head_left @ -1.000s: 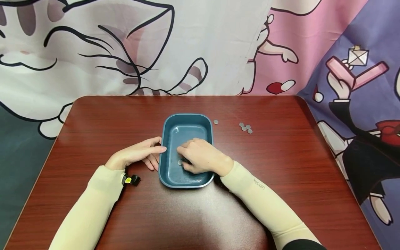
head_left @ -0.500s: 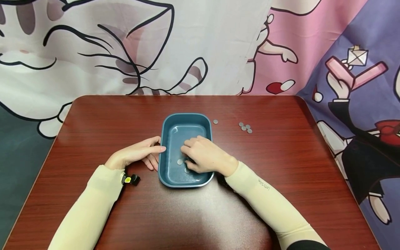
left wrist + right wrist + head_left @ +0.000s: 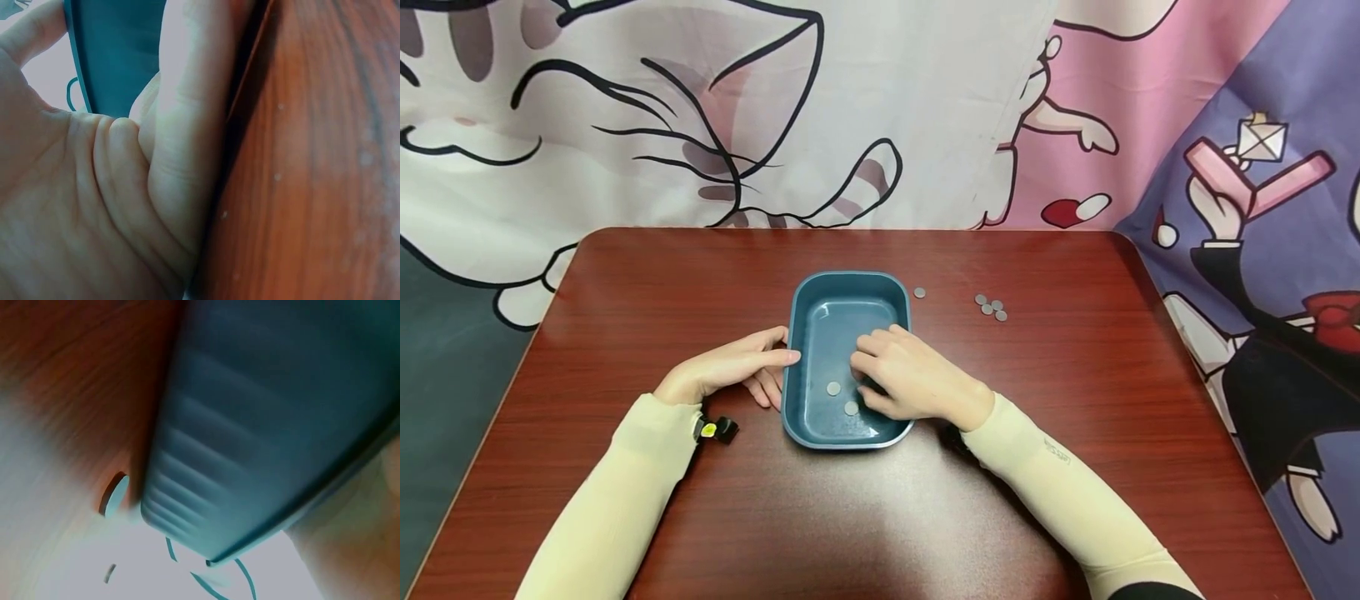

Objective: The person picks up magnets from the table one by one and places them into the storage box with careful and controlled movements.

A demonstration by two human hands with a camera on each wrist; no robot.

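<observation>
A deep blue rectangular tray [image 3: 846,442] stands on the table in front of me. My left hand [image 3: 733,367] holds its left wall, thumb over the rim and other fingers outside, low by the tabletop. Reaching over the right wall, my right hand [image 3: 917,379] hovers in the tray with bent fingers; what lies under them is hidden. Two silver coins rest apart on the tray floor, one coin [image 3: 833,389] left of the other coin [image 3: 851,408], which is close to the right thumb. In the right wrist view the outer wall of the tray [image 3: 237,437] fills the middle.
Beyond the tray's upper right corner lies a single coin [image 3: 920,292] on the brown table [image 3: 1075,358]. Farther right, a small cluster of coins [image 3: 987,309] lies together. A printed curtain [image 3: 955,108] hangs behind the table's far edge.
My right hand has drawn back rightward inside the tray, and a second coin has come into view on the tray floor. The left hand stays at the tray wall.
</observation>
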